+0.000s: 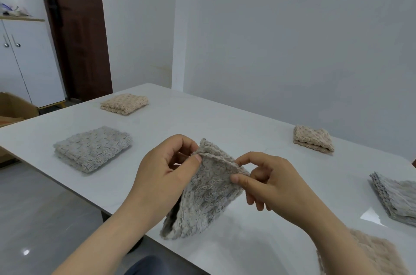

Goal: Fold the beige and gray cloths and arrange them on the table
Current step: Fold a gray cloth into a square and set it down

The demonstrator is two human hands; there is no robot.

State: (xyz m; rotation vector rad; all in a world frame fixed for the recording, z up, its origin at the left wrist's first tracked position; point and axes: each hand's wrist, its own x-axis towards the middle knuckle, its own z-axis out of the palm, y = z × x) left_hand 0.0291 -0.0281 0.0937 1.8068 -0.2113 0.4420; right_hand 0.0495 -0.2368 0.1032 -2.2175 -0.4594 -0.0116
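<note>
Pinching the doubled fluffy gray cloth (202, 196) by its top edge, left hand (162, 175) and right hand (270, 182) fingers (238, 179) nipped on a corner each, likely squaring the layers. Lower end hanging at the glossy white desk (202, 121) near edge.

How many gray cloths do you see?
3. One gray cloth lies folded at the table's left, one folded at its right edge, one pinched by the left hand and right hand. More may be out of frame.

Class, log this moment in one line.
phase: folding | left hand, right hand: pinch top edge of fuzzy gray cloth | folded on white table: two beige cloths, two gray cloths | waiting: loose beige cloth
</note>
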